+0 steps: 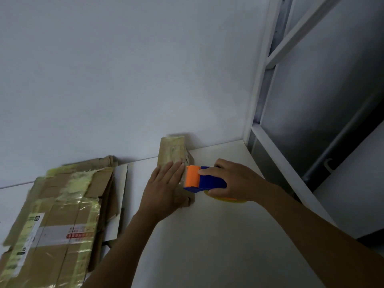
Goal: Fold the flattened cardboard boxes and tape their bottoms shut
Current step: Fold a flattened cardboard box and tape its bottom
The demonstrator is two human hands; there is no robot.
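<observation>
A small folded cardboard box (173, 151) stands on the white table (207, 235) by the back wall, its upper face covered in yellowish tape. My left hand (163, 189) lies flat on that face, fingers straight. My right hand (233, 180) grips a blue and orange tape dispenser (202, 179). The dispenser's orange roller end touches the box's right edge, just beside my left fingertips. A yellow tape roll shows under my right hand.
A stack of flattened, heavily taped cardboard boxes (60, 215) lies at the left of the table. A white board (121, 192) lies under the stack's right edge. A white metal frame (268, 80) rises at the right, past the table's edge.
</observation>
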